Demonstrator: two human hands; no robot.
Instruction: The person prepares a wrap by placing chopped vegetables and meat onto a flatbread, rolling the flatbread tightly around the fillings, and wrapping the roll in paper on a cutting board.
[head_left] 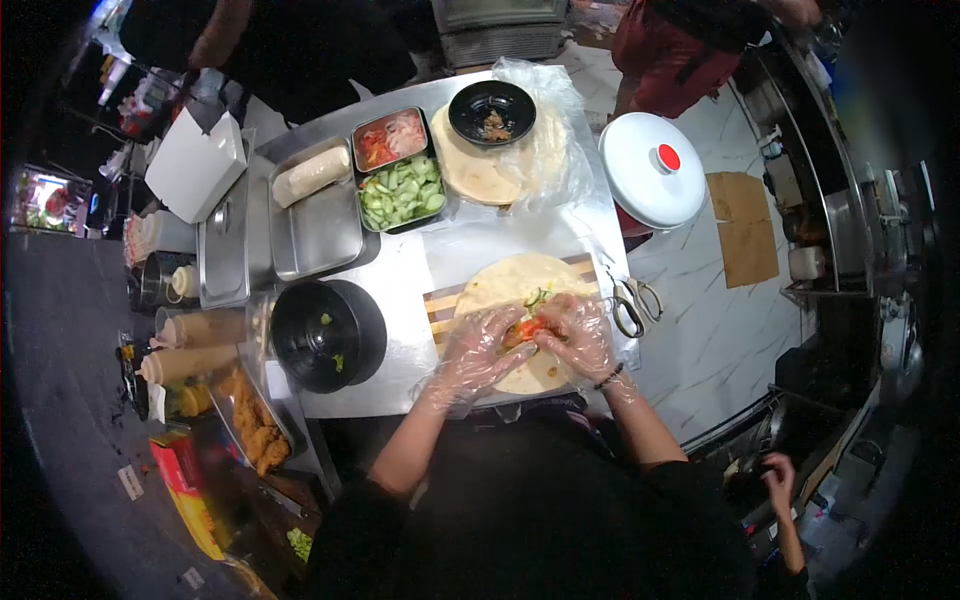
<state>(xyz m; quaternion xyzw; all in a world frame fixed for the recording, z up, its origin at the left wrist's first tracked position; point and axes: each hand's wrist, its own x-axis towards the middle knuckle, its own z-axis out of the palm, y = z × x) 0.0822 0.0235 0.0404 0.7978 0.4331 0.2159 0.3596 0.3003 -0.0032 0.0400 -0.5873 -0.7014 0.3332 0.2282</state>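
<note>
Fingers (503, 322) of the left hand (482, 345) and right hand (578, 330) curl partway around filling (529, 329) on the wrap (512, 280); I cannot tell whether they grip it. Scissors (637, 304) lie right of the wrap.

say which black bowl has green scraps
The larger black bowl, nearer the left hand: green scraps lie in it, while the smaller black bowl, farther away, holds brown bits.

Bright, even light falls on the fingers (565, 313) and glints off their clear plastic gloves (468, 352). Left of the fingers, the silver metal tabletop (406, 318) shows pale glare; beyond them, the crumpled clear plastic bag (560, 175) shines. Nearer than them, black cloth (560, 500) loses detail. Far outward, fisheye distortion curves the room toward dim, blurred edges and black corners.
</note>
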